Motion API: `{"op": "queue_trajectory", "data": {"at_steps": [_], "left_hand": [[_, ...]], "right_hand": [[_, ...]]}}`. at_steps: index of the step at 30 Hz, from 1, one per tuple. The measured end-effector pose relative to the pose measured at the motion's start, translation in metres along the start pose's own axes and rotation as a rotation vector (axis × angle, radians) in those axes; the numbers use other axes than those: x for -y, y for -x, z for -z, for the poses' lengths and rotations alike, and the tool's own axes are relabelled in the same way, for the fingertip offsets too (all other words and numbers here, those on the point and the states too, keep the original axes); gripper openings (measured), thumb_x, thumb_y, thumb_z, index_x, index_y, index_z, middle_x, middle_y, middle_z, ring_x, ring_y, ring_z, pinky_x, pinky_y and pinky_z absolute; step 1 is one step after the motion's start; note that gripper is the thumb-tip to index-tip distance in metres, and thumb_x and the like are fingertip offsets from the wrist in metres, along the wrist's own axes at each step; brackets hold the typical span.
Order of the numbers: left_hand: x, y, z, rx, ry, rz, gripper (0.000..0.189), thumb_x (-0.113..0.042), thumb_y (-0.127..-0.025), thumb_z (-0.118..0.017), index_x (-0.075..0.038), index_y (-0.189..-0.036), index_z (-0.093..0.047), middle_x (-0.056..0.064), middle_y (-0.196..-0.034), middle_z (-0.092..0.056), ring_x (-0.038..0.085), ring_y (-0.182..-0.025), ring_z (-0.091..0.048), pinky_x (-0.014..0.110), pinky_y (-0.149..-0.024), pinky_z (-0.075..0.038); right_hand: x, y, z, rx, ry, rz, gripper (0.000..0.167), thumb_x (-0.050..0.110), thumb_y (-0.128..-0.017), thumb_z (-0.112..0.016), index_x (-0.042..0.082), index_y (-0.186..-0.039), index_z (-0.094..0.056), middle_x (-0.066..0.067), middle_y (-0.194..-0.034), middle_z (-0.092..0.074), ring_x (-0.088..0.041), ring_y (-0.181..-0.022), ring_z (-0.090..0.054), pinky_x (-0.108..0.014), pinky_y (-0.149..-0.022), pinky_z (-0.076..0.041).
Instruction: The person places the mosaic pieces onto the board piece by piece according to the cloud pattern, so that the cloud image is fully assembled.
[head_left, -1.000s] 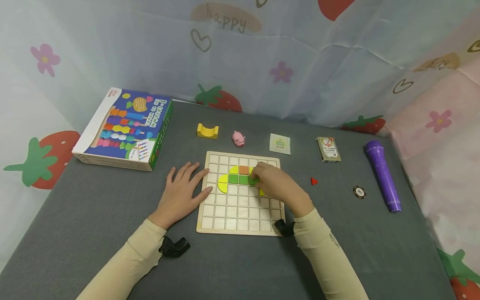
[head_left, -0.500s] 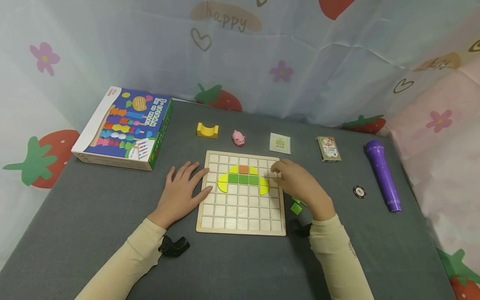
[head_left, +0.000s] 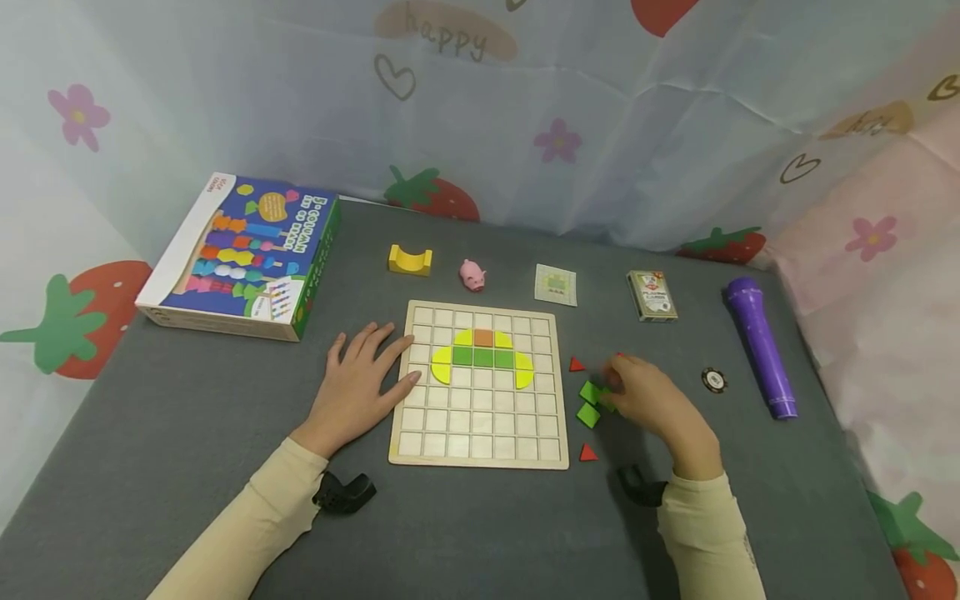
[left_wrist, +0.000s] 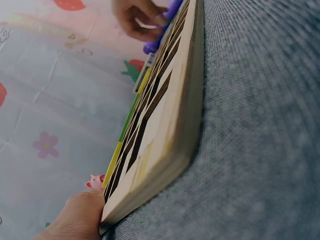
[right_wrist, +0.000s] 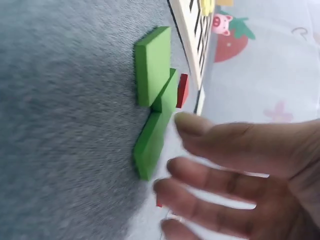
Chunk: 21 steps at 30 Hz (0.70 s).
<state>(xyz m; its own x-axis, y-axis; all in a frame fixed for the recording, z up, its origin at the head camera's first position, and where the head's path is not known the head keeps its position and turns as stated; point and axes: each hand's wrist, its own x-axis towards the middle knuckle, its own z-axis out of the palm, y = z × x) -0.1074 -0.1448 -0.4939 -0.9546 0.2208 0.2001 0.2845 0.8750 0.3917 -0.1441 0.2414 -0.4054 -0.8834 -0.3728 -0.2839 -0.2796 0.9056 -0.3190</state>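
Observation:
My left hand [head_left: 356, 392] lies with spread fingers at the left edge of a wooden grid board [head_left: 480, 447]; its thumb [left_wrist: 82, 212] touches the rim in the left wrist view. On the board, yellow curved tiles [head_left: 442, 367] flank a row of green square tiles [head_left: 483, 357], with an orange square tile [head_left: 483, 337] above. My right hand [head_left: 660, 408] hovers right of the board over loose green tiles [right_wrist: 153, 65]. In the right wrist view its thumb and fingers are apart, holding nothing. Red triangle tiles [head_left: 588, 452] lie nearby, one partly hidden by the hand.
Behind the board are a yellow arch block [head_left: 410, 262], a pink pig figure [head_left: 472, 275] and a pattern card [head_left: 556, 286]. A boxed bead set [head_left: 240, 254] stands at left. To the right lie a playing-card box [head_left: 652, 296], a round chip [head_left: 714, 380] and a purple tube [head_left: 761, 346].
My right hand has left the green tile at the row's right end and moved right, off the board, to the loose tiles. My left hand has stayed in place.

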Motion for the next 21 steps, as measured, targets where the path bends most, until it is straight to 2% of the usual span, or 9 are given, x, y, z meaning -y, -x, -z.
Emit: {"op": "queue_trajectory", "data": {"at_steps": [6,9,15,21], "left_hand": [[0.000,0.000,0.001,0.003,0.005,0.000,0.060,-0.054,-0.092,-0.053,-0.021,-0.142,-0.048,0.012,-0.149,-0.038,0.033,-0.141,-0.027,0.065,-0.110,-0.012],[-0.001,0.000,0.001,0.009,0.004,0.007,0.060,-0.055,-0.092,-0.053,-0.021,-0.142,-0.048,0.012,-0.150,-0.038,0.033,-0.141,-0.026,0.065,-0.110,-0.011],[0.000,0.000,0.000,0.017,0.002,0.009,0.061,-0.055,-0.092,-0.052,-0.022,-0.143,-0.047,0.011,-0.150,-0.037,0.033,-0.142,-0.025,0.065,-0.110,-0.011],[0.000,0.000,0.000,0.014,0.006,0.010,0.060,-0.055,-0.092,-0.052,-0.022,-0.142,-0.047,0.011,-0.150,-0.037,0.033,-0.142,-0.025,0.064,-0.111,-0.010]], "right_hand": [[-0.007,0.004,-0.008,0.010,0.003,-0.014,0.027,0.005,-0.082,-0.073,-0.004,-0.105,-0.061,-0.012,-0.090,-0.058,-0.024,-0.081,-0.054,-0.043,-0.073,-0.047],[-0.010,0.003,-0.011,-0.013,0.007,-0.011,0.027,0.006,-0.084,-0.071,-0.004,-0.106,-0.061,-0.014,-0.093,-0.059,-0.026,-0.084,-0.056,-0.044,-0.075,-0.048],[-0.013,0.002,-0.011,-0.013,0.021,-0.066,0.034,0.010,-0.085,-0.071,-0.005,-0.113,-0.060,-0.017,-0.102,-0.060,-0.031,-0.095,-0.059,-0.048,-0.082,-0.048],[-0.012,0.002,-0.008,-0.031,0.032,-0.028,0.029,0.007,-0.087,-0.068,-0.007,-0.111,-0.061,-0.018,-0.101,-0.061,-0.032,-0.094,-0.060,-0.048,-0.082,-0.049]]}}
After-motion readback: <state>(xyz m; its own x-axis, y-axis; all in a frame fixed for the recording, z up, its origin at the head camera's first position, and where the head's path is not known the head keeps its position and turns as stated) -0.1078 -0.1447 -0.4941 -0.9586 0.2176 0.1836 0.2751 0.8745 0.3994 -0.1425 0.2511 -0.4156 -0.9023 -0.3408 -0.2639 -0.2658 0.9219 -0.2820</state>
